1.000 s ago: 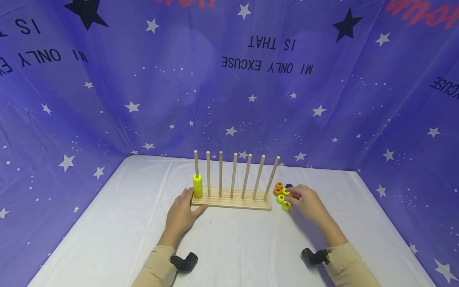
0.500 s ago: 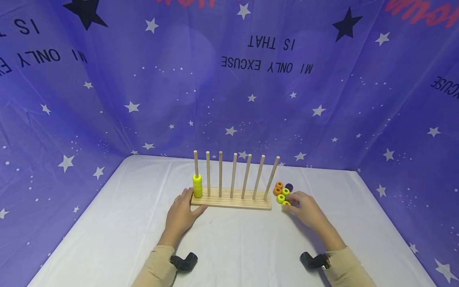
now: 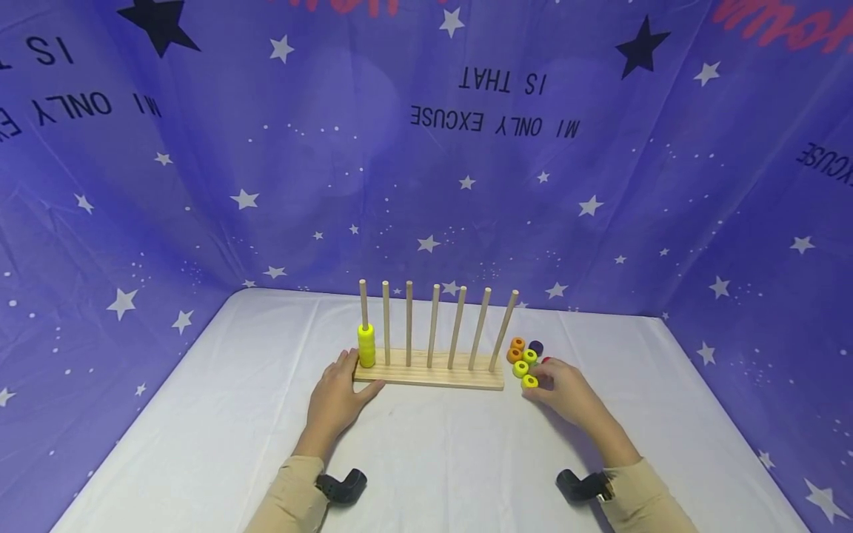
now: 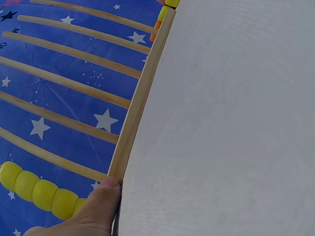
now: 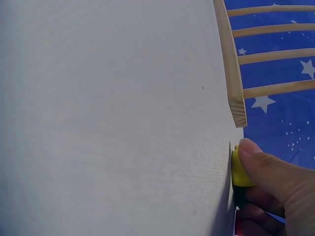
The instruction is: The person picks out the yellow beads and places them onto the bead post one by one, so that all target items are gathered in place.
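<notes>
A wooden peg stand [image 3: 433, 376] with a row of upright pegs stands mid-table. Several yellow beads [image 3: 366, 346] are stacked on its leftmost peg. My left hand [image 3: 335, 396] holds the stand's left end, thumb along the front edge. To the right of the stand, my right hand [image 3: 569, 391] pinches the front yellow bead [image 5: 240, 169] of a loose group, low at the table. A dark green bead [image 5: 239, 195] lies just behind it, by the curled fingers. The fingers partly hide a red bead [image 3: 547, 360].
Close to my right hand lie two orange beads [image 3: 515, 355], a dark purple bead [image 3: 536, 346] and other yellow beads [image 3: 521, 369]. White cloth covers the table [image 3: 426, 459]. A blue-purple star-printed curtain [image 3: 426, 185] encloses the back and sides.
My right hand has come forward from the red and purple beads to the front yellow bead, and its thumb and finger now close on it. My left hand stays on the stand.
</notes>
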`<state>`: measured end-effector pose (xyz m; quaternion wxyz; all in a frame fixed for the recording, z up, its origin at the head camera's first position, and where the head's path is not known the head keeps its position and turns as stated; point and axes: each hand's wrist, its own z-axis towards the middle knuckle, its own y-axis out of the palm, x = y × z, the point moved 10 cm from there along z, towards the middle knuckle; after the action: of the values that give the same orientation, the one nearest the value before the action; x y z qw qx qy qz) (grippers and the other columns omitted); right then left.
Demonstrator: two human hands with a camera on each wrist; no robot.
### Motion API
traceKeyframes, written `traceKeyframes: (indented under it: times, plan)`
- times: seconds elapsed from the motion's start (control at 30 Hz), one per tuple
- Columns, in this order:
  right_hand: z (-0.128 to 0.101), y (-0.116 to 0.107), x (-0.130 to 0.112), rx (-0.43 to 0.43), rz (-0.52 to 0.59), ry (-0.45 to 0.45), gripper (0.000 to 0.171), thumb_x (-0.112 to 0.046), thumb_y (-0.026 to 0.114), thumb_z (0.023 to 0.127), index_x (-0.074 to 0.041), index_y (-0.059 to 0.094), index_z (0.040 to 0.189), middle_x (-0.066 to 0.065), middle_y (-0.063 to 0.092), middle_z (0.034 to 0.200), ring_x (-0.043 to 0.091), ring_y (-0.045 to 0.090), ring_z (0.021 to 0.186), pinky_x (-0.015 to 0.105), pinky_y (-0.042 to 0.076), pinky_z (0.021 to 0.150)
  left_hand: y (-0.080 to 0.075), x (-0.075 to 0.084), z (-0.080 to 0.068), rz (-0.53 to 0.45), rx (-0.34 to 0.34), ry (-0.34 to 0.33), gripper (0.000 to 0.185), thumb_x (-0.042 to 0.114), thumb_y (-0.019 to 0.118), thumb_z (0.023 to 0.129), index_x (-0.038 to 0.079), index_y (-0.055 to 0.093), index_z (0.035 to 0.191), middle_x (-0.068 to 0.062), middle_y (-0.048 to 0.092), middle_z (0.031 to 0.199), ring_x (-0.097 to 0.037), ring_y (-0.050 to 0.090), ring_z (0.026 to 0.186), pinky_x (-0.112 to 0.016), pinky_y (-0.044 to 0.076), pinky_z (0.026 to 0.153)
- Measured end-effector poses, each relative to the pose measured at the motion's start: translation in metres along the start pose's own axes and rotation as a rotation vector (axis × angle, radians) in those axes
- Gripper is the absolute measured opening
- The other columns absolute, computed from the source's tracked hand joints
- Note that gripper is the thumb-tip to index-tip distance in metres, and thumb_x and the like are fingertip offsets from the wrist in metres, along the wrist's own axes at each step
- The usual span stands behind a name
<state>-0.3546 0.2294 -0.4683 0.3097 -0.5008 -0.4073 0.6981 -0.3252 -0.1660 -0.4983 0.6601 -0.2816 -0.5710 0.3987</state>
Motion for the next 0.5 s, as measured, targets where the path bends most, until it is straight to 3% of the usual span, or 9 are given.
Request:
traceKeyframes:
  times: [0.13, 0.5]
  plan:
    - [-0.0017, 0.0032, 0.0014, -0.034, -0.001, 0.019, 0.04, -0.034, 0.08, 0.073, -0.01, 0.071, 0.105, 0.006, 0.068, 0.103, 0.026, 0.062, 0.101, 0.047, 0.05, 0.09, -0.0004, 0.0006, -0.0003, 0.003, -0.006, -0.003, 0.089, 0.061, 0.063, 0.08, 0.007, 0.036, 0.145, -0.019, 0.038, 0.148, -0.044, 0.039, 0.133, -0.058, 0.034, 0.108]
    - [-0.0033, 0.0048, 0.0017, -0.05, 0.02, 0.026, 0.037, -0.036, 0.078, 0.076, -0.014, 0.071, 0.105, 0.002, 0.069, 0.101, 0.023, 0.063, 0.1, 0.046, 0.05, 0.091, 0.0001, 0.0006, -0.0009, -0.001, -0.002, 0.001, 0.089, 0.061, 0.064, 0.08, 0.007, 0.036, 0.145, -0.019, 0.038, 0.148, -0.043, 0.039, 0.134, -0.058, 0.034, 0.108]
